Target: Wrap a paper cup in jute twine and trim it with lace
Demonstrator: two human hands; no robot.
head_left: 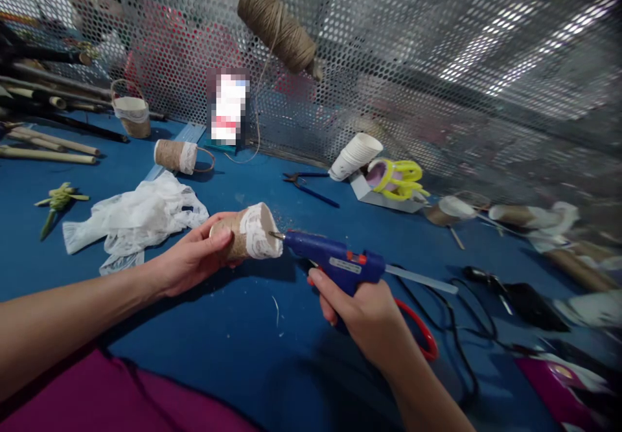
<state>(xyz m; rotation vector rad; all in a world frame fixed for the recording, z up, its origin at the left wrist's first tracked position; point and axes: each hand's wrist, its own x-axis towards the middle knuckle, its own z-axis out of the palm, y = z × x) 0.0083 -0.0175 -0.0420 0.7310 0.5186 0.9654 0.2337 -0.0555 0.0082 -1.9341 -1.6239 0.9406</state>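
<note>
My left hand (207, 247) is closed around a paper cup (260, 231) wrapped in brown twine, with white lace round its rim. The cup lies sideways, its mouth turned right. In my right hand (357, 306) is a blue glue gun (335, 254), gripped by its handle, with a clear glue stick (420, 278) poking out the back. Its metal nozzle reaches the cup's rim; I cannot tell whether it touches. Crumpled white lace (146, 215) lies left of the cup. Farther back are a finished-looking twine cup (175, 155) on its side and an upright one (133, 116), both with handles.
Blue-handled pliers (315, 189), stacked paper cups (354, 155) and yellow tape rolls (398, 178) sit toward the back. A black cord (449, 315) and a red loop (422, 331) lie right. A twine spool (276, 24) hangs on the perforated metal panel (389, 50). Sticks (48, 153) lie far left.
</note>
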